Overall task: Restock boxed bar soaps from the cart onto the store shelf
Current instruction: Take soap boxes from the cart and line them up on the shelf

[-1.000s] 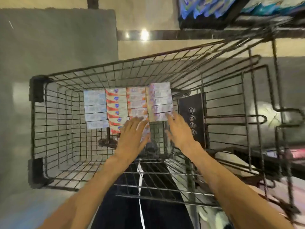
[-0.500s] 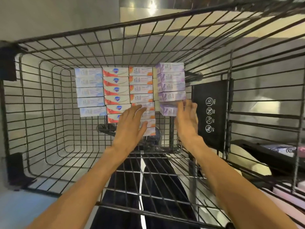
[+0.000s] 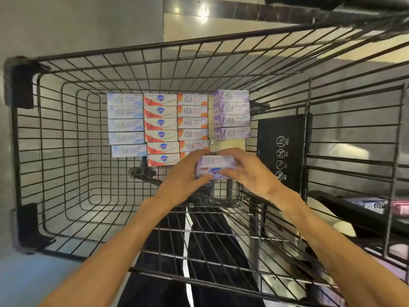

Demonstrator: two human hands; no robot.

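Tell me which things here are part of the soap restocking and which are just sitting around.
Part of the job:
- purple soap box, held by left hand and right hand
- stacked soap boxes
- cart

Just there:
- black sign panel with safety icons
- dark tray at right

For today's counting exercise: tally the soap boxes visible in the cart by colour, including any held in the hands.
Pale blue boxes: 5
Red boxes: 6
Orange boxes: at least 5, hands cover more
Lavender boxes: 4 stacked, plus 1 held box
Total: at least 21
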